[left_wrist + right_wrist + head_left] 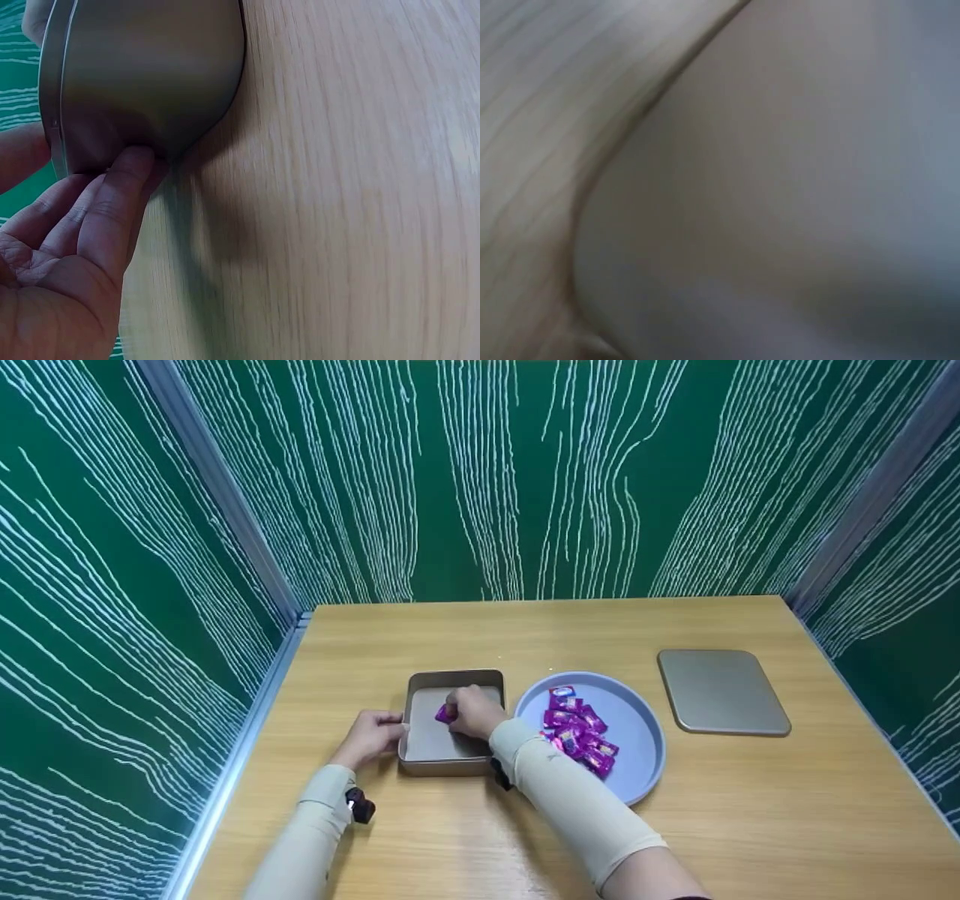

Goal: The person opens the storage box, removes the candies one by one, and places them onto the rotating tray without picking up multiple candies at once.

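An open metal tin (450,767) sits on the table, its inside facing up. My left hand (369,739) grips its left wall; in the left wrist view the thumb (21,156) is at the rim and the fingers (112,206) lie against the outer side. Inside the tin, my right hand (477,712) pinches a purple wrapped candy (444,714) over the tin's floor. Several more purple wrapped candies (574,731) lie in a round lilac tray (651,727) just right of the tin, partly behind the right forearm. A blurred close-up of the tin's side (705,210) fills most of the right wrist view.
A flat metal lid (724,691) lies at the right of the wooden table (810,810). Green panels (555,487) with white wavy lines stand along the back and both sides. My right forearm (577,802) crosses in front of the tray.
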Available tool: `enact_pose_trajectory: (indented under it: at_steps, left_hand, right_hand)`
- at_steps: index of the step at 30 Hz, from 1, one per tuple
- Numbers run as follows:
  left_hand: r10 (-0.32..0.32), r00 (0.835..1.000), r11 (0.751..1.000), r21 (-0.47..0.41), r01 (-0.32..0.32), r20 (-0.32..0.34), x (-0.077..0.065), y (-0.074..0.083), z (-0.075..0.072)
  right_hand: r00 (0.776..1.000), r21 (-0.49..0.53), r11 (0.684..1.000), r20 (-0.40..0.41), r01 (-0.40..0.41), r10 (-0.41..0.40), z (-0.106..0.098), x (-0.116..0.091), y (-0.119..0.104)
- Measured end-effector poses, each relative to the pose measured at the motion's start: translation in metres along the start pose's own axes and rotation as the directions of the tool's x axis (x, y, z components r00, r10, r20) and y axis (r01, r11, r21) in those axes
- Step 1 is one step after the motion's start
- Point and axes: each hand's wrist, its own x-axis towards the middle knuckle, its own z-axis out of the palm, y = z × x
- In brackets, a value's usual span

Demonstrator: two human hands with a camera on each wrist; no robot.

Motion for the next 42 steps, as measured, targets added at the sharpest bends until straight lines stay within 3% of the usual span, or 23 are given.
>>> enact_pose_trajectory:
  at_steps: [6, 15, 27, 35, 42]
  left_hand:
    - [0.007, 1.0, 1.0, -0.01, -0.007, 0.014, 0.001, 0.0, 0.003]
    - [0.013, 1.0, 1.0, 0.004, -0.013, 0.016, 0.0, 0.002, 0.005]
    - [0.008, 1.0, 1.0, 0.01, -0.008, 0.015, -0.003, 0.0, 0.002]
    - [0.027, 1.0, 0.999, 0.021, -0.027, 0.011, 0.0, -0.003, 0.001]
    - [0.032, 0.999, 0.999, 0.034, -0.032, 0.02, -0.002, -0.002, -0.002]
  right_hand:
    - [0.999, 0.001, 0.999, 0.031, -0.04, 0.04, -0.016, -0.011, -0.014]
    - [0.994, 0.051, 0.995, 0.069, -0.087, 0.084, -0.025, -0.015, -0.015]
    - [1.0, 0.151, 0.988, 0.008, -0.012, 0.011, -0.054, -0.026, -0.017]
    - [1.0, 0.157, 0.987, -0.019, -0.02, 0.023, -0.08, -0.041, -0.002]
    - [0.996, 0.184, 0.98, -0.023, -0.077, 0.083, -0.104, -0.058, 0.019]
